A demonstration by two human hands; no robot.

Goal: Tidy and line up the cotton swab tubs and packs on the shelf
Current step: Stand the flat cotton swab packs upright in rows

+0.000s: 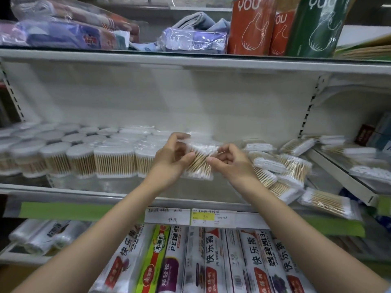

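A clear pack of wooden cotton swabs point(201, 160) is held tilted above the middle shelf point(84, 188). My left hand point(172, 155) grips its left side with thumb and fingers. My right hand point(229, 160) pinches its right edge. Round swab tubs point(55, 153) with white lids stand in rows on the left of the shelf. Upright flat packs point(115, 160) stand beside the tubs, just left of my left hand. A loose heap of swab packs point(281, 168) lies jumbled at the right, some overhanging the shelf edge.
Price labels point(191, 216) sit on the shelf's front rail. Boxed cling-film rolls point(211, 261) fill the shelf below. Folded towels in bags point(69, 28) and orange and green packets point(251, 26) sit on the shelf above. More swab packs point(359, 153) lie on the neighbouring shelf at right.
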